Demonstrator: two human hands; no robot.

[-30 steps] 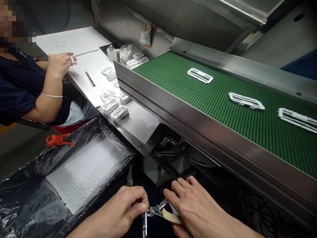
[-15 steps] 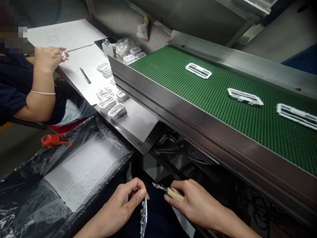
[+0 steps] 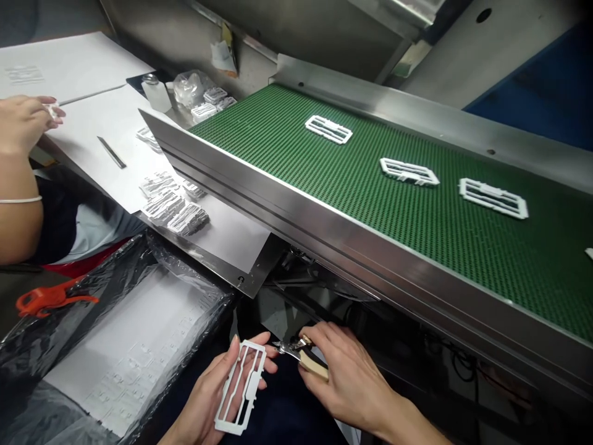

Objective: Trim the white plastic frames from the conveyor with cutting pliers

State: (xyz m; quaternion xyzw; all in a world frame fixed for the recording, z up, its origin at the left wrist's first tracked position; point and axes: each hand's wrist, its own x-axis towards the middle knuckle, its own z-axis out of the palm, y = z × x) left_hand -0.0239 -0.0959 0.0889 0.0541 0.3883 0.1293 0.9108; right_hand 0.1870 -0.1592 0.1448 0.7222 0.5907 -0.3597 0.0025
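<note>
My left hand (image 3: pixel 208 389) holds a white plastic frame (image 3: pixel 254 384), its broad face turned up and its slots showing. Thumb and fingers grip it along its sides. In my right hand (image 3: pixel 345 377) is a pair of cutting pliers (image 3: pixel 311 363) with pale handles, the jaws pointing left. Those jaws sit close to the left fingertips, at the upper end of the frame; whether they touch it I cannot tell. More white frames lie on the green conveyor belt (image 3: pixel 278 154), among them a frame (image 3: pixel 328 130) near its far end.
A metal side rail (image 3: pixel 324 232) borders the belt. Stacked frames (image 3: pixel 188 217) lie on the white-covered table, beside a dark metal strip (image 3: pixel 111 152). A black-lined bin (image 3: pixel 152 247) holds a sheet with parts. An orange clamp (image 3: pixel 50 300) grips its edge. A co-worker's hand (image 3: pixel 28 120) is at left.
My left hand has turned the frame from edge-on to face up. The pliers in my right hand have come nearer to it. The view has swung right.
</note>
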